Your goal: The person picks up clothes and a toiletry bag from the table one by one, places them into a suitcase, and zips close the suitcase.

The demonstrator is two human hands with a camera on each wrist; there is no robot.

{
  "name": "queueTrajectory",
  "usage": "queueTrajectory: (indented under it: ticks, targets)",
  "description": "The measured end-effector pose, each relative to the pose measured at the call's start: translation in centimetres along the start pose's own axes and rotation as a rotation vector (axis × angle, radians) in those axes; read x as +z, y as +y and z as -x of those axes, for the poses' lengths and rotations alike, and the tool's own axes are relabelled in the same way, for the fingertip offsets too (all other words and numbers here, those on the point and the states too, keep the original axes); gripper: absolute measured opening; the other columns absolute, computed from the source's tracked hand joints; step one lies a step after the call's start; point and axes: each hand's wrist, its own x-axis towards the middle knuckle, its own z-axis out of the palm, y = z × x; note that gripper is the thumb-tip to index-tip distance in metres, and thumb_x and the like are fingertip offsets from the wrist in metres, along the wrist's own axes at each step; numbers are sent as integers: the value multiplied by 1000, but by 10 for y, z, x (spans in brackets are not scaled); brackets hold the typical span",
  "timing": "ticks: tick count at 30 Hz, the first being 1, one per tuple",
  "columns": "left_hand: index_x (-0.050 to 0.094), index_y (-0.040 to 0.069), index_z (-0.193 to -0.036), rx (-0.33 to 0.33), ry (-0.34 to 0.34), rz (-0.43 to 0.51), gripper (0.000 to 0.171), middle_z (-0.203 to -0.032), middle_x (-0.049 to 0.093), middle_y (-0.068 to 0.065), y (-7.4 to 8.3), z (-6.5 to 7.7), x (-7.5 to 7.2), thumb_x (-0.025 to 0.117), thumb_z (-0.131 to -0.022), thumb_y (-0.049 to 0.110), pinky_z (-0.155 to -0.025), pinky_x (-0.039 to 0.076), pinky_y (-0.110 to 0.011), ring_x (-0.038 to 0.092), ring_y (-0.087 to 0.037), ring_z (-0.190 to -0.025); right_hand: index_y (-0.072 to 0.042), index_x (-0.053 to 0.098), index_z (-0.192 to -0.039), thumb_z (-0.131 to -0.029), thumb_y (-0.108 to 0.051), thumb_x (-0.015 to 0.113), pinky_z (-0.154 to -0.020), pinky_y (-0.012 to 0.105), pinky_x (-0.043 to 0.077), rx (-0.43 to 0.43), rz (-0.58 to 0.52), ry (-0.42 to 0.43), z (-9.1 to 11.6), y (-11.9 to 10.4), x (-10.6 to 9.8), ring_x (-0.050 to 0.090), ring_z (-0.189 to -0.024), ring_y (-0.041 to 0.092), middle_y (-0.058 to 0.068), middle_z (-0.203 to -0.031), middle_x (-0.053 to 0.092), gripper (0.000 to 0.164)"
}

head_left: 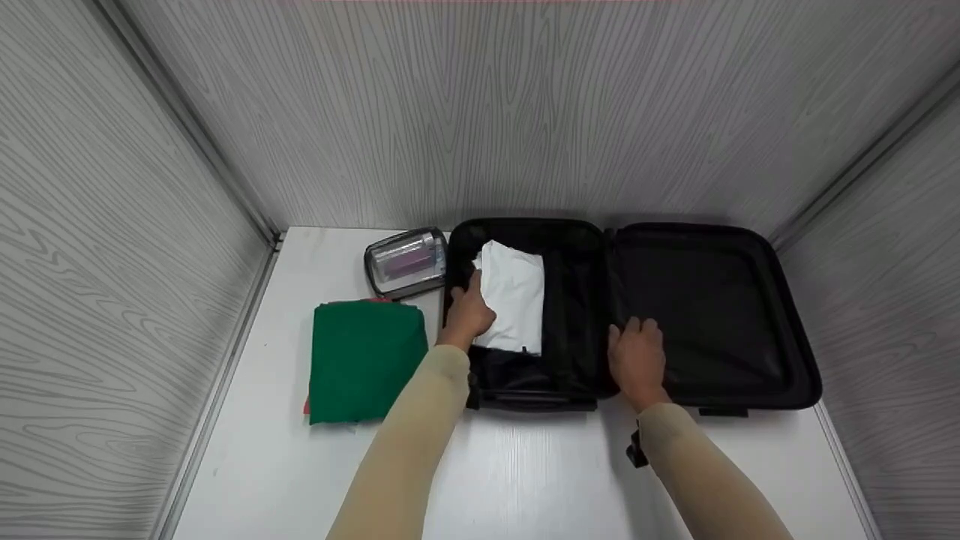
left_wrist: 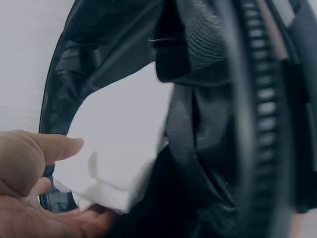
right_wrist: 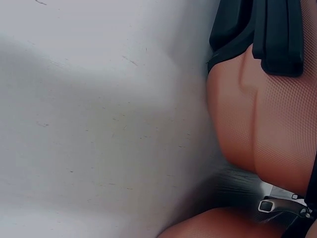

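Observation:
A suitcase (head_left: 576, 300) lies spread wide, with a dark lining and, in the right wrist view, an orange shell (right_wrist: 277, 114). Inside its left half is a folded white cloth (head_left: 514, 300). My left hand (head_left: 469, 311) grips that cloth by its left edge; the left wrist view has the thumb on top of the white cloth (left_wrist: 119, 129) and the fingers of the left hand (left_wrist: 49, 198) partly hidden under it. At the middle of the suitcase, my right hand (head_left: 639, 360) holds the rim between the two halves, thumb to the left, fingers to the right.
Left of the suitcase, a folded green cloth (head_left: 364, 360) lies over something red. A clear-topped pouch (head_left: 382, 283) with small items touches the suitcase's left side. Grey wood-grain walls (head_left: 480, 112) enclose the white table (head_left: 525, 465).

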Motion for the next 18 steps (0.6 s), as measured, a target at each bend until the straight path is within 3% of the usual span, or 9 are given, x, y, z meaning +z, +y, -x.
queueTrajectory:
  ticks: [2,4,7,9,11,14,18]
  targets:
    - [19,23,-171,8,-17,-69,86,-161,31,-38,-2,1,5,56,-97,-1,-87,53,-48,63,-43,-106,16,59,-115,-111,-27,53,-73,59,57,6,1,0,0,1,1,60,-97,49,32,-106,53,44]
    - [20,26,-171,35,-24,-134,85,-148,48,-37,-4,2,10,52,-98,-5,-80,53,-45,64,-39,-96,16,59,-116,-112,-28,52,-73,59,58,17,1,-9,0,1,2,60,-98,49,32,-106,53,44]
    - [26,27,-169,77,29,-155,84,-134,57,-36,-6,3,12,48,-98,-10,-80,54,-44,64,-38,-94,15,59,-117,-112,-28,52,-74,59,57,35,-3,-27,0,0,1,59,-98,49,32,-107,53,45]
    - [29,27,-169,75,75,-117,82,-135,56,-36,-7,5,13,45,-98,-12,-83,55,-46,65,-40,-95,16,58,-118,-112,-28,52,-75,60,57,40,-4,-30,0,-1,1,59,-99,49,32,-108,53,45]
    - [30,24,-168,54,129,-70,78,-147,46,-38,-8,8,14,45,-100,-12,-88,56,-48,66,-43,-98,16,58,-119,-112,-28,52,-75,60,57,39,-4,-28,0,-1,1,59,-99,49,32,-108,53,45]
    - [20,17,-170,9,169,-46,78,-153,37,-39,-8,11,19,44,-101,-11,-85,57,-47,67,-41,-94,16,58,-118,-111,-28,53,-74,61,56,30,-6,-20,0,-1,1,59,-98,50,33,-108,53,45]
    - [9,6,-170,2,204,-151,77,-147,42,-39,-8,15,28,45,-103,-10,-70,58,-41,68,-33,-79,16,59,-117,-111,-28,53,-74,60,56,25,-7,-19,0,0,1,59,-97,49,32,-107,53,44]
